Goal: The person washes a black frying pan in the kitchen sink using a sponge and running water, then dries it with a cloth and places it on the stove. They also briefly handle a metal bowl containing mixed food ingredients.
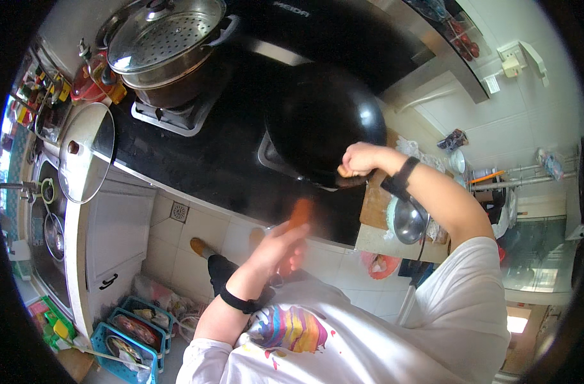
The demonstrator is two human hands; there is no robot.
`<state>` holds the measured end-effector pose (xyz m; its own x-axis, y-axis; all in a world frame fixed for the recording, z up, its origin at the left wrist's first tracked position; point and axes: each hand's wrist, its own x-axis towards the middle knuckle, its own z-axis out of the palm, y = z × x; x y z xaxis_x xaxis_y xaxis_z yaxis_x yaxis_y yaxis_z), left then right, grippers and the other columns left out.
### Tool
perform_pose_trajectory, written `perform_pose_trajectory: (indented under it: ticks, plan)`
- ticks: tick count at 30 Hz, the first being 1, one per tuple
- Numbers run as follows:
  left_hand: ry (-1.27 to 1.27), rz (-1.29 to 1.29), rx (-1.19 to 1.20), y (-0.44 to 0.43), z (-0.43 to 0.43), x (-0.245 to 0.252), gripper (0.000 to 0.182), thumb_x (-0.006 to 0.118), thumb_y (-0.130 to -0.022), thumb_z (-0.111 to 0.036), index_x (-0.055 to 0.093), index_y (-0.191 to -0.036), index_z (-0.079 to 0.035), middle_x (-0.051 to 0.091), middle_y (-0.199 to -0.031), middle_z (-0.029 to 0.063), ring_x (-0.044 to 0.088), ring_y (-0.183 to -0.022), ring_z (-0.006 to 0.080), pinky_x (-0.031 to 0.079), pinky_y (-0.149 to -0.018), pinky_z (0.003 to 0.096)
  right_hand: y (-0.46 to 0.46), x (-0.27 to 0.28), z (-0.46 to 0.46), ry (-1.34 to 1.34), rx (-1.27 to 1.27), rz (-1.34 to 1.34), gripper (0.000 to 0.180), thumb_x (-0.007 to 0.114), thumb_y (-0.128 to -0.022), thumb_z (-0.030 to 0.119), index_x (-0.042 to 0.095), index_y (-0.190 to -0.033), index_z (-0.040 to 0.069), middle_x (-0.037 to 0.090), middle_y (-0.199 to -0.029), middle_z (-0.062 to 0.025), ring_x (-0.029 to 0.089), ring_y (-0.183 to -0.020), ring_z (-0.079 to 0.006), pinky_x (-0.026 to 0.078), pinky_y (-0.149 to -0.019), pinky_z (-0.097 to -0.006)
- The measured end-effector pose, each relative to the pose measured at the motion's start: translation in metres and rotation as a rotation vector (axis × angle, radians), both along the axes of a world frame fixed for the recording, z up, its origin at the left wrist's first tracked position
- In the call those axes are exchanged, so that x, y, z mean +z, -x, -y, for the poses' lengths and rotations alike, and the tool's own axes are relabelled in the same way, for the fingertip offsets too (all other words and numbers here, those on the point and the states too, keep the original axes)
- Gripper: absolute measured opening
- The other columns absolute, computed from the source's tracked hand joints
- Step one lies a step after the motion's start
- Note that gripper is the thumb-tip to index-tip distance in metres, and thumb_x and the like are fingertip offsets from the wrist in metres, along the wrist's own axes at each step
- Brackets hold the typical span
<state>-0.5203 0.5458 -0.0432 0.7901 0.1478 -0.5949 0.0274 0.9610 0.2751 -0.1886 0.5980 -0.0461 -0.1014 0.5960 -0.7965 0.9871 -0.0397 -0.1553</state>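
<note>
A black wok (320, 125) sits over the near burner of a black glass gas stove (191, 163), its inside dark. My left hand (282, 247) is wrapped around an orange-brown handle (300, 214) on the near side of the wok. Motion blurs that handle, and its join to the wok is hard to make out. At the wok's right near rim, my right hand (364, 161) pinches a small tan object (343, 171). Fingers cover most of it, so its kind cannot be told. Black bands circle both wrists.
A lidded steel steamer pot (167, 57) occupies the other burner. One glass lid (85, 153) leans at the counter's left end beside the sink (49, 240). On the right are a wooden cutting board (374, 211) and a metal bowl (411, 220). Blue baskets (124, 350) stand on the floor.
</note>
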Motion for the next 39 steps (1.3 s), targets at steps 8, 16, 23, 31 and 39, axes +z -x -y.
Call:
perform_pose_trajectory:
  ticks: [8,16,23,31,39]
  plan:
    - [-0.003,0.098,-0.039,0.004,-0.005,-0.005,0.018,0.051,-0.097,-0.022,0.046,-0.093,-0.004,0.048,-0.063,0.0066,0.043,-0.048,0.0129,0.037,-0.043,0.0263,0.003,0.085,0.052,0.376,-0.302,-0.506,0.013,0.054,-0.078,0.009,0.067,-0.083,0.009,0.06,-0.074,0.003,0.053,-0.072,-0.0078,0.044,-0.065,-0.0259]
    - [-0.203,0.009,-0.182,0.002,-0.008,-0.017,0.025,0.051,-0.097,-0.029,0.052,-0.094,-0.003,0.052,-0.074,0.0072,0.051,-0.057,0.0172,0.047,-0.052,0.0297,-0.035,-0.002,-0.002,-0.472,-0.855,-0.614,0.016,0.057,-0.084,0.016,0.063,-0.073,0.005,0.06,-0.064,-0.0052,0.056,-0.054,-0.0133,0.044,-0.047,-0.0295]
    - [-0.09,0.1,-0.161,0.004,-0.014,-0.017,0.024,0.051,-0.097,-0.032,0.051,-0.094,-0.009,0.049,-0.074,0.0038,0.045,-0.054,0.0144,0.04,-0.049,0.0296,0.031,-0.023,-0.017,0.18,-0.514,-0.275,0.02,0.062,-0.083,0.024,0.068,-0.076,0.007,0.067,-0.073,-0.0087,0.063,-0.066,-0.0193,0.05,-0.061,-0.0355]
    - [-0.155,0.132,-0.167,0.003,-0.021,-0.026,0.035,0.057,-0.091,-0.042,0.058,-0.096,-0.007,0.06,-0.078,0.0077,0.055,-0.062,0.0184,0.046,-0.055,0.0303,0.065,0.058,0.082,-0.067,-0.736,-0.283,0.028,0.051,-0.081,0.022,0.07,-0.084,0.001,0.067,-0.069,-0.0115,0.063,-0.063,-0.0218,0.05,-0.058,-0.0389]
    - [-0.158,0.125,-0.089,0.037,-0.009,-0.088,0.054,0.045,-0.09,-0.058,0.063,-0.105,-0.008,0.065,-0.088,0.0056,0.062,-0.082,0.0221,0.052,-0.069,0.0392,0.153,-0.033,0.219,-0.966,-0.698,-0.066,0.036,0.058,-0.08,0.005,0.058,-0.116,0.009,0.038,-0.138,-0.0141,0.053,-0.111,-0.0394,0.046,-0.089,-0.0524]
